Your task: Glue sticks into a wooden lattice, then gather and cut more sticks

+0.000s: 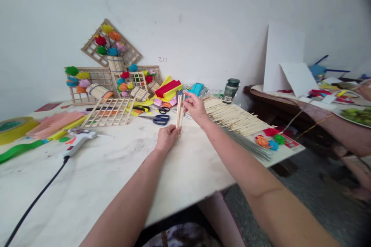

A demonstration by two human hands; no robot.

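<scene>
Soft, diffuse light covers the wall (197, 15); the floor (307, 181) is dim. Blur and dark vignetting affect the right edge.

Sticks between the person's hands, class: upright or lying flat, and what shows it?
Upright. The sticks run up and down, with the left hand at their lower part and the right hand near their tops.

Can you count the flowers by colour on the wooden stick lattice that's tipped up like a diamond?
Yellow rounded, papery flower: 1
Orange rounded, papery flower: 1
Red rounded, papery flower: 1
Pink rounded, papery flower: 1
Green rounded, papery flower: 1
Blue rounded, papery flower: 1
Total: 6
</scene>
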